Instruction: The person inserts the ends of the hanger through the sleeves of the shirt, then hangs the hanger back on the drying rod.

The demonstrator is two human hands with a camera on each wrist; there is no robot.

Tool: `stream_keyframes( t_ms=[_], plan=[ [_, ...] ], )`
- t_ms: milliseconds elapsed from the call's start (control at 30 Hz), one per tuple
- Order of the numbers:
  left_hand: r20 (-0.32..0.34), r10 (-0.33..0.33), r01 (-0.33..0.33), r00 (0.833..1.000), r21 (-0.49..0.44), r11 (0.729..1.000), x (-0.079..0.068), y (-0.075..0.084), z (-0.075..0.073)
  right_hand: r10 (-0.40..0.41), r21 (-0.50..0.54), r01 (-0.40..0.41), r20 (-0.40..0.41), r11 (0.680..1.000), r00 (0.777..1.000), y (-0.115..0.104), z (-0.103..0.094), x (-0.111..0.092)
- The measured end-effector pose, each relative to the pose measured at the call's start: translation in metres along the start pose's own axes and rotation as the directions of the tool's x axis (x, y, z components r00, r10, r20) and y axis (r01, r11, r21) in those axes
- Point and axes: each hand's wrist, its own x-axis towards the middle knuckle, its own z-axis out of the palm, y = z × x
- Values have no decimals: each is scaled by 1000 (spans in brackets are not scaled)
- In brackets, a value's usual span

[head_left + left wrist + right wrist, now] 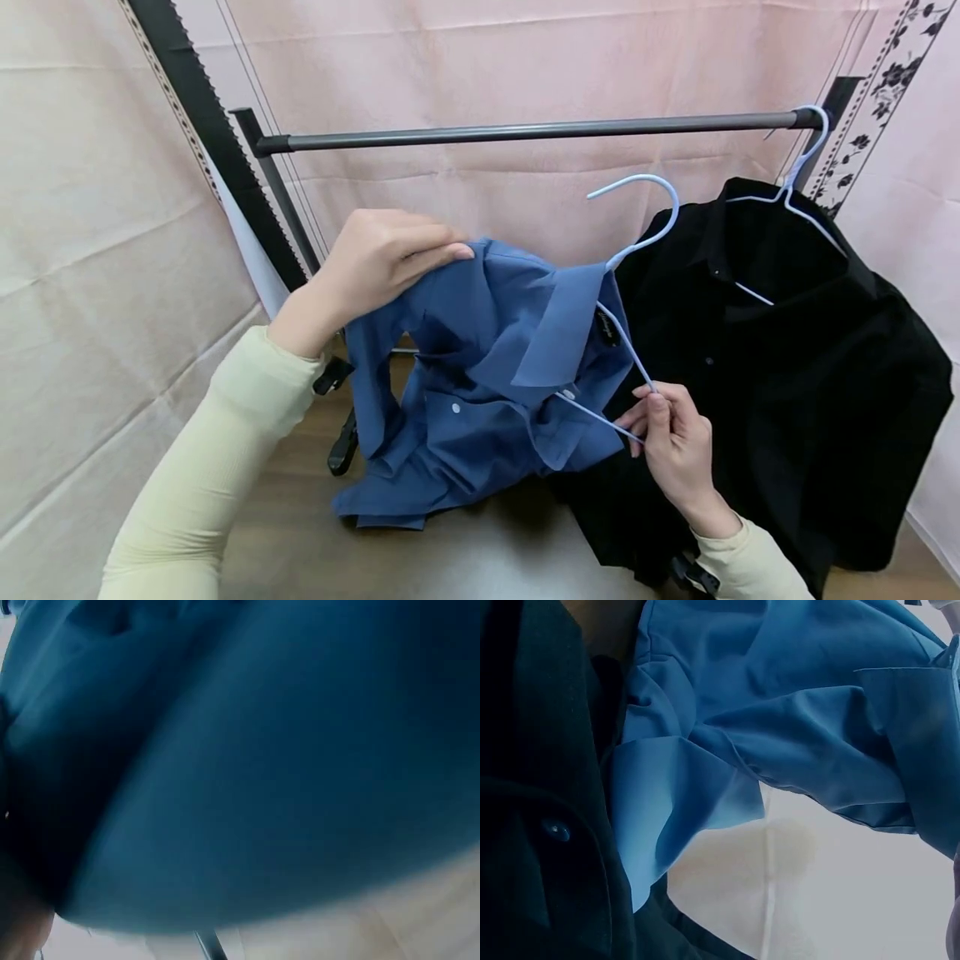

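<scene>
A blue collared shirt point(480, 333) hangs partly on a light-blue hanger point(671, 204), whose hook points up and left below the rail. My left hand point(382, 262) grips the shirt's shoulder from above, thumb along the near side. With thumb and fingers, my right hand point(671, 442) pinches the hanger's other end, which sticks out through the open collar. Blue cloth point(262, 772) fills most of the left wrist view, blurred. In the right wrist view, the blue shirt point(795, 742) drapes in folds, with some fingers just showing at the right edge.
A black shirt point(795, 400) on another light-blue hanger point(813, 154) hangs at the right end of a dark metal rail point(487, 133), close beside the right hand. Pink curtain cloth point(525, 67) stands behind, and a brown surface point(300, 517) lies below.
</scene>
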Motion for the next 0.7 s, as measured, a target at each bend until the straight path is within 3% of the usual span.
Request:
stream_keyframes(
  t_ms=[133,233,367,500,700],
  plan=[
    [-52,-7,7,999,2,1000,6,11,5,-15,-47,16,12,999,1000,1,-1,1],
    [-64,-40,36,997,-50,998,10,16,7,-23,-73,25,24,997,999,1,-1,2],
    [-24,-84,79,996,-153,985,11,24,12,-53,-97,56,34,994,998,0,1,3],
    [32,-86,91,996,-212,973,11,35,20,-87,-99,91,39,991,995,-2,4,5],
    [83,-92,108,992,-220,970,9,52,31,-87,-89,92,60,992,994,-7,12,5]
  ],
)
